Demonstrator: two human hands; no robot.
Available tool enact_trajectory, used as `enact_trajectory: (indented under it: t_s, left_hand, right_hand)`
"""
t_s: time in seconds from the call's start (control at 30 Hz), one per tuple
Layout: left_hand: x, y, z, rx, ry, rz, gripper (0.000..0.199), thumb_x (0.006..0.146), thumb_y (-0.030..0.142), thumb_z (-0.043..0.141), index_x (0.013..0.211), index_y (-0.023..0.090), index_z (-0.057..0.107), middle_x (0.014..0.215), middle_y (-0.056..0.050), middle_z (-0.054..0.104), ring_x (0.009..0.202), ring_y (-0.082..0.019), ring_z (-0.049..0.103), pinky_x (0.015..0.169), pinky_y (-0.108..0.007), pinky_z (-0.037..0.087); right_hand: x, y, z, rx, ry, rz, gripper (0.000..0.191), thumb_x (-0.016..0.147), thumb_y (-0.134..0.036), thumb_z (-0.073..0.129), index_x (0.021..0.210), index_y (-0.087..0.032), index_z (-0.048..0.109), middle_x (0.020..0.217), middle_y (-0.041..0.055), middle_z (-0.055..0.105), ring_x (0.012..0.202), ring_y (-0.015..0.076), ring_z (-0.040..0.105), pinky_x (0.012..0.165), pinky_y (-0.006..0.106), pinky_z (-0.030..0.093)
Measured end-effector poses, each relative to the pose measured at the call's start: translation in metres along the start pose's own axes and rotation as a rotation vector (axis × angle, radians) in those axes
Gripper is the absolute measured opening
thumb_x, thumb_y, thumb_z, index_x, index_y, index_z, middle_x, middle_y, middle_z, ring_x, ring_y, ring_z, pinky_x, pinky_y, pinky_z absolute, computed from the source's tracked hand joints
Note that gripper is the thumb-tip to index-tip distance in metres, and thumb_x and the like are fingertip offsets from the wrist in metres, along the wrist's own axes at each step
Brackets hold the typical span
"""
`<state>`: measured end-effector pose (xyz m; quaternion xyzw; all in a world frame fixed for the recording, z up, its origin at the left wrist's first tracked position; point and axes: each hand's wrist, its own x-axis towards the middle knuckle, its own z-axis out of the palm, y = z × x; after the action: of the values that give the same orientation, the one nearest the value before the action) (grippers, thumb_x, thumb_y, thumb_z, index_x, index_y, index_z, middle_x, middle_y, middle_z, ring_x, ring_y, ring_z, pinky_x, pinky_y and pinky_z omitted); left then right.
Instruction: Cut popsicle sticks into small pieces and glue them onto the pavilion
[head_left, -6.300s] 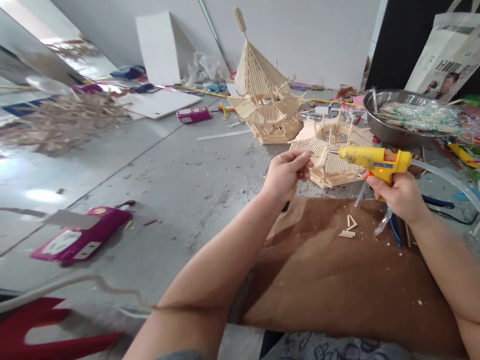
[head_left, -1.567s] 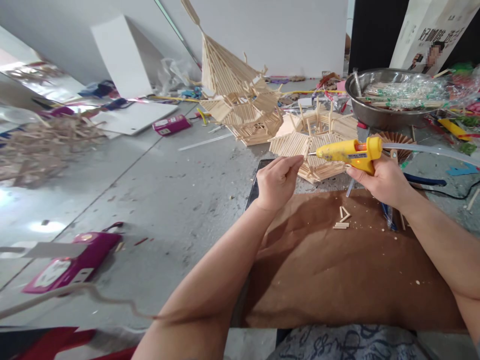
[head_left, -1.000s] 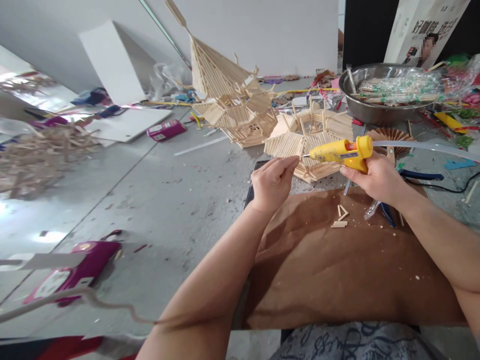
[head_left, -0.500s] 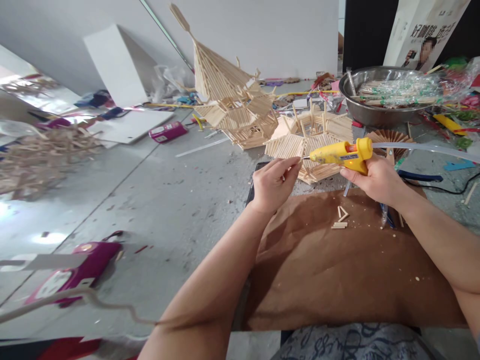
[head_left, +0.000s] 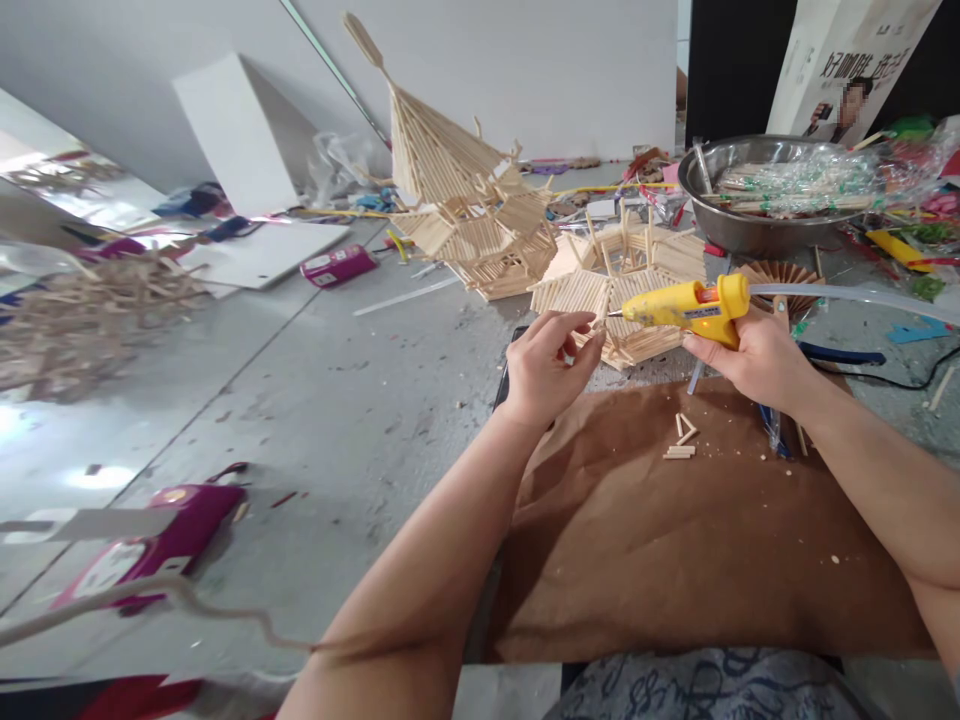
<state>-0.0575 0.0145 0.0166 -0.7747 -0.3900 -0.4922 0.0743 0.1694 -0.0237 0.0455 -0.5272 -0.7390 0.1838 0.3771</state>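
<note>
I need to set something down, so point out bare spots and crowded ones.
The brown sheet is mostly bare between the short sticks and the shirt. So is the grey floor between the near purple box and the left forearm, apart from small scraps. Crowded: around the metal bowl, and where the left hand, glue gun and low wooden model bunch together.

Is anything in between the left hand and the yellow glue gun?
No, nothing I can see. The left hand is right by the front of the yellow glue gun, and the shorter stick model sits beyond them, not between.
</note>
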Motion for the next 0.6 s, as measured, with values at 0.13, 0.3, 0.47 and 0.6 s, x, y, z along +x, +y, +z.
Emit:
enact_trajectory:
  t_s: [0.13, 0.3, 0.47, 0.6]
  left_hand:
    - [0.0005, 0.0013, 0.0001, 0.016, 0.013, -0.012, 0.007, 0.076, 0.022, 0.06, 0.076, 0.016, 0.063, 0.064, 0.0, 0.065, 0.045, -0.004, 0.049, 0.046, -0.016, 0.041]
    - [0.0006, 0.0013, 0.0002, 0.032, 0.031, -0.008, 0.009, 0.078, 0.018, 0.057, 0.073, 0.016, 0.064, 0.061, 0.0, 0.064, 0.047, -0.005, 0.05, 0.046, -0.016, 0.041]
    - [-0.0001, -0.0001, 0.0001, 0.048, 0.036, -0.009, 0.012, 0.079, 0.019, 0.057, 0.071, 0.016, 0.065, 0.055, 0.001, 0.062, 0.047, -0.006, 0.051, 0.046, -0.016, 0.04]
    - [-0.0005, -0.0008, 0.0003, 0.048, 0.039, 0.009, 0.013, 0.079, 0.019, 0.057, 0.071, 0.015, 0.066, 0.056, 0.0, 0.063, 0.048, -0.006, 0.052, 0.046, -0.016, 0.04]
  right_hand:
    - [0.0003, 0.0, -0.0003, -0.005, 0.003, -0.004, 0.034, 0.076, -0.044, 0.055, 0.098, -0.018, 0.061, 0.09, 0.0076, 0.067, 0.085, 0.0241, 0.06, 0.074, 0.037, 0.046]
    - [-0.0004, 0.0007, -0.0003, -0.02, 0.009, -0.015, 0.034, 0.077, -0.045, 0.054, 0.098, -0.019, 0.06, 0.091, 0.0073, 0.067, 0.087, 0.0239, 0.06, 0.075, 0.037, 0.046]
    - [-0.0006, 0.0012, 0.0004, -0.006, -0.001, -0.002, 0.036, 0.077, -0.045, 0.054, 0.099, -0.017, 0.06, 0.093, 0.0085, 0.066, 0.088, 0.0237, 0.06, 0.076, 0.036, 0.045]
    - [-0.0003, 0.0017, 0.0007, 0.002, -0.005, 0.005, 0.037, 0.077, -0.046, 0.055, 0.1, -0.017, 0.059, 0.093, 0.0083, 0.066, 0.088, 0.024, 0.06, 0.076, 0.037, 0.046]
